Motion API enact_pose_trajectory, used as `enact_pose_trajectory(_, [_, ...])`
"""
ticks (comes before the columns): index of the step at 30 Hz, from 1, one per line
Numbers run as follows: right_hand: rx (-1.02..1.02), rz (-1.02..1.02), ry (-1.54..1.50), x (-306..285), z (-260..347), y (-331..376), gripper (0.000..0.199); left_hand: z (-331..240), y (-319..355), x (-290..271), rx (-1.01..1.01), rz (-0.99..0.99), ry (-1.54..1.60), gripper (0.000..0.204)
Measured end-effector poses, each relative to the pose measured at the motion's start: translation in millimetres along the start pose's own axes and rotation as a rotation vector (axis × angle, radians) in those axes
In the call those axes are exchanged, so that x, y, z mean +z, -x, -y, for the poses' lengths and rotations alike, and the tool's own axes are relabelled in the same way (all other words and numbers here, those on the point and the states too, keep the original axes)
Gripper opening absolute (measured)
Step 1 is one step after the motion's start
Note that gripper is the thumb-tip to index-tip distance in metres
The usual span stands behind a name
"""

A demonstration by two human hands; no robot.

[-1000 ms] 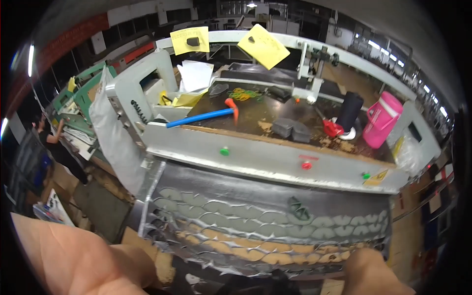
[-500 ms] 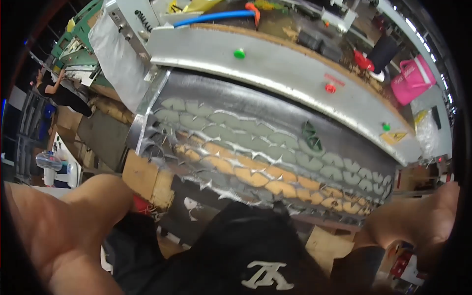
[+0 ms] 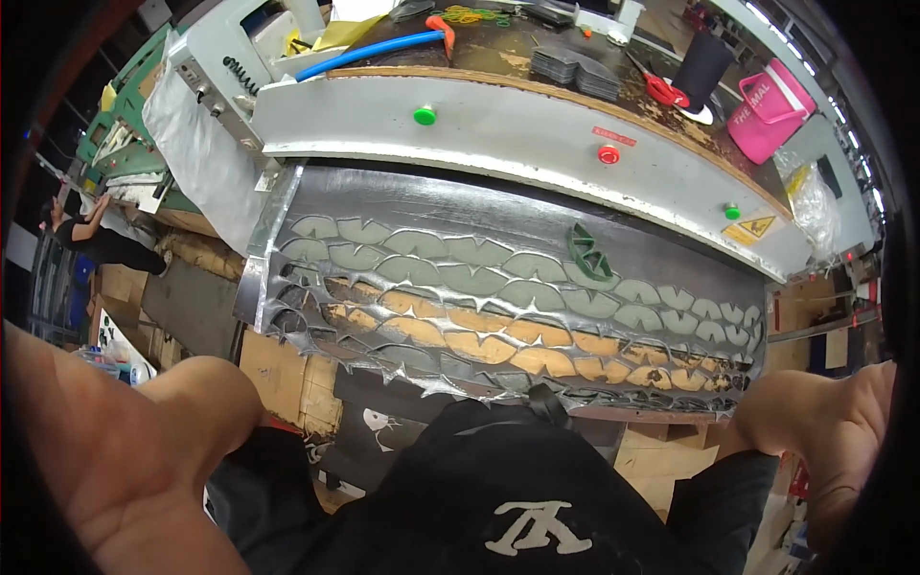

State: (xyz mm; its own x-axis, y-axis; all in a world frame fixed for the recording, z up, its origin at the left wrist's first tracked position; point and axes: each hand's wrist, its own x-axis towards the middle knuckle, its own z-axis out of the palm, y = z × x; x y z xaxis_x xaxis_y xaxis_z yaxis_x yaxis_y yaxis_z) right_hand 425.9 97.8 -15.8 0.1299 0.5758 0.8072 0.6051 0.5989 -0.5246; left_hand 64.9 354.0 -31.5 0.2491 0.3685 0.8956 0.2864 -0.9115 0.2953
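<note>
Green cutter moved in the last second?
No. The green cutter sits at the same place on the dark sheet, below the red button, as in both earlier pictures.

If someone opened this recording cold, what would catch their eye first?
Probably the bright pink container, upper right, on the dark tabletop. Next, the grey sheet across the middle, patterned with rows of grey-green and orange shapes, a green frame lying right of centre. A blue-handled tool lies at upper left.

Space above the dark sheet (image 3: pixel 407 197) is open at left. A green frame (image 3: pixel 586 257) obstructs the right, a grey beam (image 3: pixel 513 127) the rear.
</note>
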Motion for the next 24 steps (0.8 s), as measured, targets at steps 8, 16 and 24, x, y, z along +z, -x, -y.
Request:
enact_pose_trajectory(8, [-0.166,-0.002,-0.051,-19.7,16.1,18.2,0.032,-11.7,-5.1,7.3,0.008,-0.104,-0.021,0.058])
enact_pose_trajectory(16, [-0.116,-0.07,-0.017,-46.8,49.0,53.8,0.031,-23.7,11.7,4.3,-0.046,-0.013,0.089,0.057])
enact_pose_trajectory(24, [-0.104,-0.156,-0.01,-1.1,33.6,61.9,0.031,-27.0,15.0,25.8,-0.068,0.07,0.16,0.057])
